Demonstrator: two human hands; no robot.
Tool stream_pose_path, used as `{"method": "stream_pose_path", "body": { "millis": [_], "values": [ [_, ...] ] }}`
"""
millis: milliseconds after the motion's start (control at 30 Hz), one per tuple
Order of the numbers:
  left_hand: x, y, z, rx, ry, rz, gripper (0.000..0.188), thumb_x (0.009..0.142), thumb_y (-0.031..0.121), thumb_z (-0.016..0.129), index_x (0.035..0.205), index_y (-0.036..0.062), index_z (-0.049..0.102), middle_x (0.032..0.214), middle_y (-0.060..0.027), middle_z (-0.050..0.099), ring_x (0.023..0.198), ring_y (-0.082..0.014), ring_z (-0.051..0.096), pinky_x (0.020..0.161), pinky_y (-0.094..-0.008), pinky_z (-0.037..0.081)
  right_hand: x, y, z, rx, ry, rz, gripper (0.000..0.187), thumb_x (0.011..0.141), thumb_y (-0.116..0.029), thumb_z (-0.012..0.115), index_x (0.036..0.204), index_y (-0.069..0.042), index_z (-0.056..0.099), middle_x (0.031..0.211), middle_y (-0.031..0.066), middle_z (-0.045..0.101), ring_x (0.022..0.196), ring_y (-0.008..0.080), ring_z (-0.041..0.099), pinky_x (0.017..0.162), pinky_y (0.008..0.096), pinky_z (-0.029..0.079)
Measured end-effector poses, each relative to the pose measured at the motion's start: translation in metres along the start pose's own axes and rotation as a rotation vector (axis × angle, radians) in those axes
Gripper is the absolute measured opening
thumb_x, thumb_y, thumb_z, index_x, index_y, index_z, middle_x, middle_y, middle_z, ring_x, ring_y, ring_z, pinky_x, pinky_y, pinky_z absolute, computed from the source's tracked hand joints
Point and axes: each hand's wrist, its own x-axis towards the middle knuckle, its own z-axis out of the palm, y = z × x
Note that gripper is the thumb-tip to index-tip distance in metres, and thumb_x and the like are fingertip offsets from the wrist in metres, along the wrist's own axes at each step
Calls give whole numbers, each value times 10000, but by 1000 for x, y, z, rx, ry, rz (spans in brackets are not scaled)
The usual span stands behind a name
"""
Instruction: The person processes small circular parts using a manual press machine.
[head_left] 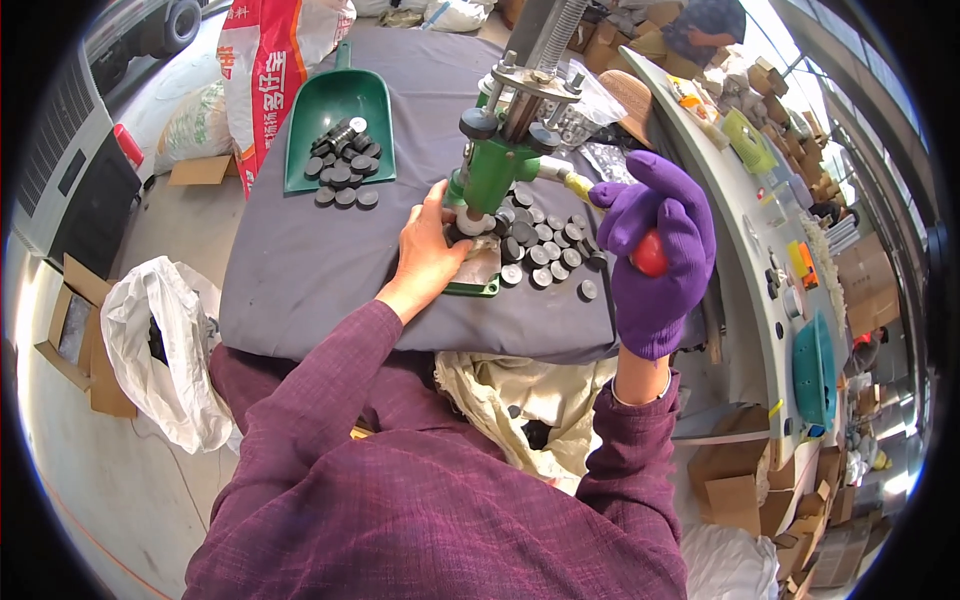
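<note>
A green hand press [497, 165] stands on a dark grey cloth-covered table [300, 250]. My bare left hand [430, 250] rests at the press base, its fingers on a small round piece under the ram. My right hand [655, 250], in a purple glove, is closed around the red ball knob [649, 254] of the press lever, whose yellow-wrapped arm [578, 186] leads back to the press. Several black and silver round discs [545, 245] lie beside the press, between my two hands.
A green scoop [338, 105] with several black discs lies at the table's far left. A red and white sack [265, 70] stands behind it. A white plastic bag [165, 350] and cardboard boxes sit on the floor at left. A cluttered grey counter [760, 260] runs along the right.
</note>
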Motion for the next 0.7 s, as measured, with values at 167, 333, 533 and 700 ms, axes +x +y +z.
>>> {"method": "stream_pose_path", "body": {
  "millis": [167,333,533,700],
  "values": [
    [4,-1,10,-66,31,15,879,678,48,771,1442,80,337,1038,-160,622,981,-318,619,861,-418,513,-17,14,-5,145,-73,-113,360,911,-119,414,1130,86,614,654,57,575,597,123,552,753,343,516],
    [9,-4,9,-169,15,-30,843,684,15,732,1432,86,352,1031,-163,630,966,-323,626,872,-420,514,-51,21,-3,57,-73,-105,299,882,-105,452,1057,58,631,732,100,642,611,158,560,697,364,519],
    [23,-43,-24,234,140,318,501,677,-41,628,1174,19,607,1155,-146,633,1025,-341,588,890,-427,478,-91,52,-14,-215,-172,-247,274,961,-278,478,1029,-50,614,622,22,592,647,187,573,982,538,433],
    [27,-81,-48,910,60,170,431,785,108,665,1203,30,591,1252,-139,596,1225,-329,475,951,-475,389,-90,43,-10,-165,-157,-171,295,771,-55,463,985,-41,666,651,35,620,677,204,587,991,516,458]
  ]
}}
